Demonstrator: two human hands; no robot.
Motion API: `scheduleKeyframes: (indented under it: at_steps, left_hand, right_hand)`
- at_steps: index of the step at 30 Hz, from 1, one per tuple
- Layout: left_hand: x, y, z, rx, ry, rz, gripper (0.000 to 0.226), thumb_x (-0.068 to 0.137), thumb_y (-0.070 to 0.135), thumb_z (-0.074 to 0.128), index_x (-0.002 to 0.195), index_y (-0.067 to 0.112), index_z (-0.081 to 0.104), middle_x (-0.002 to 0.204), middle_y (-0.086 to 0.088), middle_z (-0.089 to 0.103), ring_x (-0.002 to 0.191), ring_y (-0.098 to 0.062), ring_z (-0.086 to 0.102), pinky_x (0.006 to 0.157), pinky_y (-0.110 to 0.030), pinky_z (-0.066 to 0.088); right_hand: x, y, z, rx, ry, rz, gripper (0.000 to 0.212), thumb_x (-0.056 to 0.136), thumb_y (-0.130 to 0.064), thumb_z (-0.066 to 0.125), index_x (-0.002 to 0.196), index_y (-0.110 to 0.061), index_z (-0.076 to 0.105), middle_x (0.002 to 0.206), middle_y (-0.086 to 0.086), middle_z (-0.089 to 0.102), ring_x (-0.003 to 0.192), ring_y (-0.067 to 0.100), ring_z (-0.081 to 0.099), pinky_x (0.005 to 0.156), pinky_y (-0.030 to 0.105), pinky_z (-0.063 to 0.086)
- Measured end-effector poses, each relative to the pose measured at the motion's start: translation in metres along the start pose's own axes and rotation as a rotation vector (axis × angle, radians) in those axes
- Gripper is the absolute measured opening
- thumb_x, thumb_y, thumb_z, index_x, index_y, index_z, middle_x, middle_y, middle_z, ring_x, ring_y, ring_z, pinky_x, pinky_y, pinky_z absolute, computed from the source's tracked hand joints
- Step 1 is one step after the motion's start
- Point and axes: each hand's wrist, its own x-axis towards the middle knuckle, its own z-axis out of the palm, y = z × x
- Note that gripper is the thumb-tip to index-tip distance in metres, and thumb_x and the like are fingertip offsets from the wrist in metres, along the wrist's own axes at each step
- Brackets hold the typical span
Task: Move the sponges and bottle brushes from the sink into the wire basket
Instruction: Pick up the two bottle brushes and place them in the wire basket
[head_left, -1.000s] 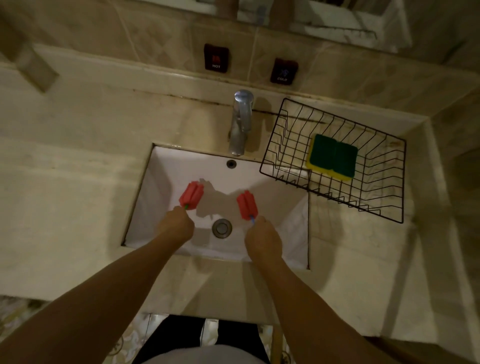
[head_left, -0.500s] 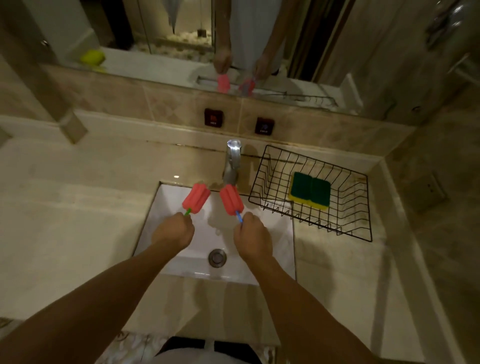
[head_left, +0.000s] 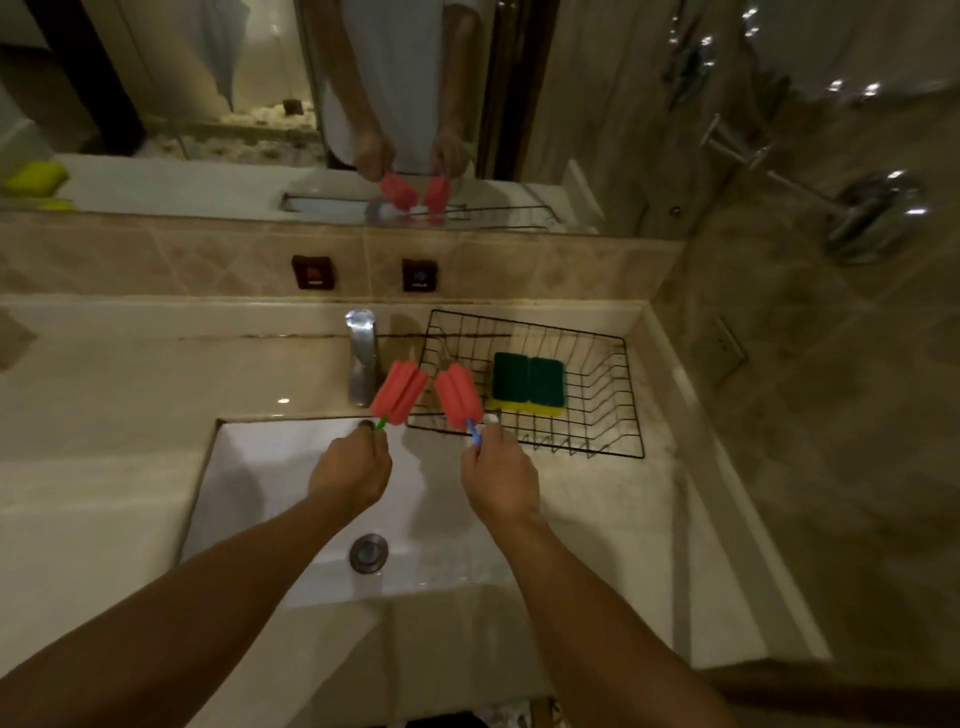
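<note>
My left hand (head_left: 350, 470) grips the green handle of a bottle brush with a red foam head (head_left: 399, 394). My right hand (head_left: 500, 475) grips the blue handle of a second red-headed bottle brush (head_left: 458, 395). Both brush heads are held up over the sink's back right corner, at the left edge of the black wire basket (head_left: 613, 447). Two green-and-yellow sponges (head_left: 528, 383) lie side by side inside the basket. The white sink (head_left: 260, 467) below my hands shows only its drain (head_left: 369, 553).
A chrome faucet (head_left: 362, 356) stands just left of the brushes. Hot and cold wall buttons (head_left: 313, 271) sit on the tiled backsplash under a mirror. A chrome fitting (head_left: 878, 218) sticks out from the right wall. The beige counter (head_left: 93, 415) runs left.
Both hands have lifted the brushes out of the sink and carried them right, toward the basket. My head has tilted up, showing more of the mirror.
</note>
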Motion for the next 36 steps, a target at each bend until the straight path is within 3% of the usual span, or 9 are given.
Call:
scheduleKeyframes:
  at_steps: [4, 7, 11, 16, 20, 24, 28, 32, 36]
  left_hand:
    - [0.007, 0.048, 0.013, 0.012, -0.038, 0.072, 0.035, 0.101, 0.028, 0.032, 0.099, 0.003, 0.057, 0.084, -0.009, 0.054, 0.076, -0.025, 0.051, 0.068, -0.035, 0.039]
    - [0.016, 0.071, 0.028, -0.079, -0.060, 0.112, 0.038, 0.101, 0.032, 0.031, 0.092, 0.005, 0.056, 0.081, -0.011, 0.061, 0.070, -0.025, 0.057, 0.063, -0.034, 0.045]
    - [0.030, 0.091, 0.042, -0.163, -0.066, 0.090, 0.036, 0.101, 0.031, 0.033, 0.089, 0.005, 0.056, 0.075, -0.010, 0.060, 0.065, -0.024, 0.058, 0.052, -0.029, 0.041]
    - [0.060, 0.115, 0.048, -0.259, -0.072, 0.048, 0.032, 0.101, 0.028, 0.033, 0.087, 0.007, 0.053, 0.071, -0.007, 0.056, 0.064, -0.023, 0.056, 0.054, -0.032, 0.043]
    - [0.080, 0.134, 0.059, -0.332, -0.085, -0.033, 0.023, 0.100, 0.020, 0.035, 0.082, 0.012, 0.046, 0.068, -0.003, 0.047, 0.057, -0.016, 0.047, 0.052, -0.030, 0.042]
    - [0.098, 0.142, 0.077, -0.402, -0.093, -0.095, 0.030, 0.099, 0.013, 0.034, 0.071, 0.017, 0.041, 0.067, -0.004, 0.046, 0.057, -0.016, 0.044, 0.054, -0.030, 0.041]
    - [0.120, 0.138, 0.092, -0.441, -0.117, -0.158, 0.031, 0.099, 0.017, 0.037, 0.069, 0.017, 0.043, 0.067, -0.006, 0.050, 0.058, -0.019, 0.049, 0.057, -0.034, 0.046]
    - [0.133, 0.135, 0.104, -0.584, -0.173, -0.209, 0.029, 0.099, 0.020, 0.038, 0.072, 0.017, 0.048, 0.068, -0.008, 0.051, 0.058, -0.020, 0.048, 0.061, -0.036, 0.044]
    - [0.140, 0.136, 0.111, -0.608, -0.186, -0.227, 0.029, 0.100, 0.021, 0.036, 0.073, 0.017, 0.047, 0.066, -0.006, 0.049, 0.054, -0.018, 0.046, 0.052, -0.029, 0.042]
  right_hand:
    - [0.004, 0.032, -0.021, 0.042, 0.049, 0.118, 0.033, 0.096, -0.028, 0.047, 0.125, -0.012, 0.052, 0.108, 0.009, 0.065, 0.086, 0.025, 0.065, 0.073, 0.039, 0.056]
    - [0.006, 0.057, -0.031, 0.019, 0.074, 0.163, 0.032, 0.098, -0.028, 0.047, 0.124, -0.011, 0.054, 0.107, 0.008, 0.064, 0.085, 0.022, 0.064, 0.070, 0.033, 0.053]
    - [0.015, 0.077, -0.034, 0.002, 0.108, 0.183, 0.028, 0.098, -0.026, 0.049, 0.119, -0.011, 0.057, 0.105, 0.007, 0.065, 0.084, 0.020, 0.065, 0.067, 0.029, 0.050]
    - [0.034, 0.088, -0.035, 0.081, 0.109, 0.206, 0.024, 0.098, -0.026, 0.049, 0.116, -0.012, 0.057, 0.100, 0.006, 0.065, 0.081, 0.018, 0.063, 0.068, 0.031, 0.054]
    - [0.052, 0.096, -0.030, 0.132, 0.120, 0.262, 0.024, 0.098, -0.025, 0.049, 0.115, -0.010, 0.057, 0.098, 0.007, 0.064, 0.078, 0.016, 0.055, 0.064, 0.027, 0.044]
    - [0.068, 0.106, -0.025, 0.138, 0.121, 0.290, 0.027, 0.097, -0.025, 0.048, 0.118, -0.010, 0.056, 0.098, 0.006, 0.064, 0.080, 0.015, 0.057, 0.063, 0.025, 0.044]
    - [0.084, 0.116, -0.016, 0.166, 0.165, 0.302, 0.024, 0.097, -0.024, 0.051, 0.111, -0.008, 0.059, 0.084, 0.000, 0.056, 0.070, 0.014, 0.053, 0.051, 0.018, 0.033]
    - [0.096, 0.123, -0.010, 0.187, 0.222, 0.283, 0.020, 0.096, -0.021, 0.057, 0.107, -0.005, 0.062, 0.079, 0.004, 0.058, 0.063, 0.015, 0.051, 0.050, 0.011, 0.027]
    - [0.106, 0.129, -0.005, 0.184, 0.248, 0.260, 0.019, 0.093, -0.016, 0.062, 0.105, -0.002, 0.064, 0.077, 0.012, 0.066, 0.059, 0.018, 0.057, 0.050, 0.008, 0.024]
